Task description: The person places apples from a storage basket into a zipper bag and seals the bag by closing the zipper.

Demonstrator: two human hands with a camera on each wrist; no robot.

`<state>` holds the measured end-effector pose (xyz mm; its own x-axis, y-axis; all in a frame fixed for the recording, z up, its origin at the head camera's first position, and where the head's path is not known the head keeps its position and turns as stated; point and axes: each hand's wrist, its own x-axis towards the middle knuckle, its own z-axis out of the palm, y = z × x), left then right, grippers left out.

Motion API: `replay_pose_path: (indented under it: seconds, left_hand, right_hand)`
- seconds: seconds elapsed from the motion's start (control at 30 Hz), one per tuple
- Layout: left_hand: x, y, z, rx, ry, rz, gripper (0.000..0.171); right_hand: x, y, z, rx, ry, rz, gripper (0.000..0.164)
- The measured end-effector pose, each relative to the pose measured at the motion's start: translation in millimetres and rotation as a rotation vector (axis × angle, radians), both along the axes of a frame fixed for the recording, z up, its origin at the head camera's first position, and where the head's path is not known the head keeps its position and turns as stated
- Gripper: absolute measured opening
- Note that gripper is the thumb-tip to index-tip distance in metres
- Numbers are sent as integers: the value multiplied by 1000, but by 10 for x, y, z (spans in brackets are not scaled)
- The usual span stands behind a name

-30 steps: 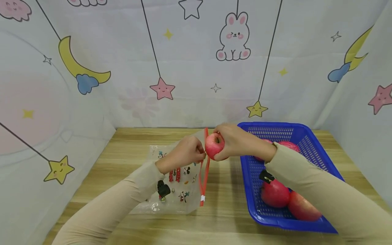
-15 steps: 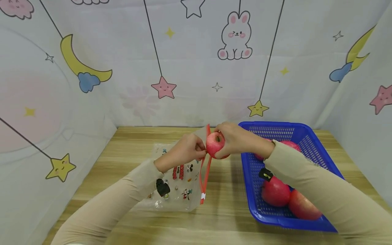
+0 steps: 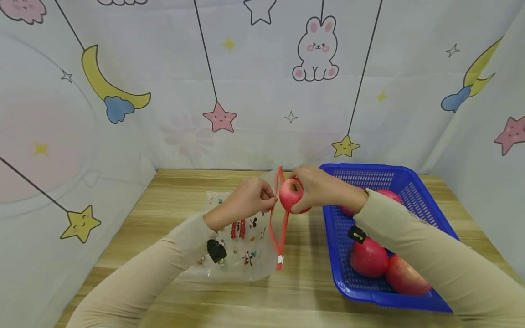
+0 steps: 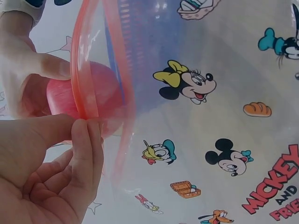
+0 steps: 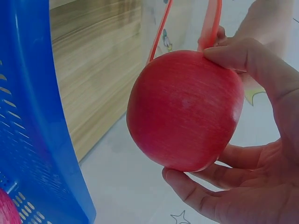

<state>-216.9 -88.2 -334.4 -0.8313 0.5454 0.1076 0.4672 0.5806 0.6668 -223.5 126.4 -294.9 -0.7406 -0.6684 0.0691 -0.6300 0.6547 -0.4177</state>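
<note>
A clear zip bag [image 3: 258, 246] printed with cartoon characters lies across the table, its red-edged mouth facing right and parted. My left hand [image 3: 255, 200] pinches the near edge of that mouth between thumb and fingers; the left wrist view shows the pinch on the red zip strip [image 4: 80, 93]. A red apple [image 3: 290, 195] sits in the grip of my right hand [image 3: 317, 187], right at the bag's mouth. In the right wrist view the thumb and fingertips hold the apple [image 5: 184, 109] from its sides. A white slider [image 3: 280, 259] is at the strip's lower end.
A blue plastic basket [image 3: 334, 255] stands to the right with several apples in it, among them a red apple [image 3: 369, 258] near its front. My right forearm [image 3: 426, 246] passes over the basket. A printed white cloth [image 3: 254, 146] hangs behind the wooden table [image 3: 311, 291].
The bag's mouth has spread wider, and its slider end has shifted right. The apple and right hand have moved very slightly right. My left hand keeps its pinch.
</note>
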Motion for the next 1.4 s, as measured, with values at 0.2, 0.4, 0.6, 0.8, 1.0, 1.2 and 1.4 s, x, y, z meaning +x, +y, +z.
replay_pose_path:
  seconds: [0.2,0.4,0.6,0.8,1.0,1.2,1.4]
  left_hand:
    - [25,-8,102,25,27,1,14]
    - [29,-2,166,36,75,11,16]
    - [49,2,184,48,78,46,13]
    - [70,8,222,60,60,72,11]
    - [89,1,296,86,37,92,12]
    - [105,-13,340,84,34,119,11]
    - [111,-43,362,81,70,138,12]
  right_hand:
    - [2,-36,9,7,22,0,51]
    - [16,-79,39,-5,19,-12,54]
    - [22,-109,22,-23,11,-19,54]
    - [41,-133,34,-29,2,-19,52]
    - [62,-166,76,-13,4,-35,58]
    - [59,-185,67,-19,6,-29,63]
    - [52,-208,55,-26,16,-19,61]
